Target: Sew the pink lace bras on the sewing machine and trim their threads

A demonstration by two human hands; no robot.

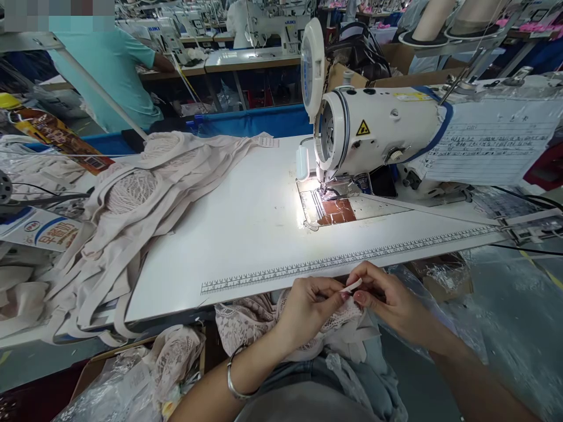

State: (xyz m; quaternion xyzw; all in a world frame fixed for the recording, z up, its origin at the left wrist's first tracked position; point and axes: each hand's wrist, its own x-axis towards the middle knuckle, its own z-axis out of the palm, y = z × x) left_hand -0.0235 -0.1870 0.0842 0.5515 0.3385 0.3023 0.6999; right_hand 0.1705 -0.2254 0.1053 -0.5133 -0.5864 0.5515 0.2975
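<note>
My left hand [308,308] and my right hand [387,296] meet just in front of the table's near edge. Between thumb and fingers, the left pinches a narrow pale pink strap end [352,287]. My right fingers are closed at the other side of that strap end, touching or gripping it; fine detail there is too small to make out. Below the hands, a pale pink lace garment [246,322] lies across my lap, partly covered by the left wrist. A white sewing machine [373,126] stands beyond, its lamp lighting the needle area [324,190].
A printed ruler strip [308,268] runs along the white table [220,234]. Pale pink lace garments [145,187] are heaped at left, near a bottle [53,132] and a carton [44,228]. A box with plastic and lace [145,375] sits below. A person in teal [101,76] sits beyond.
</note>
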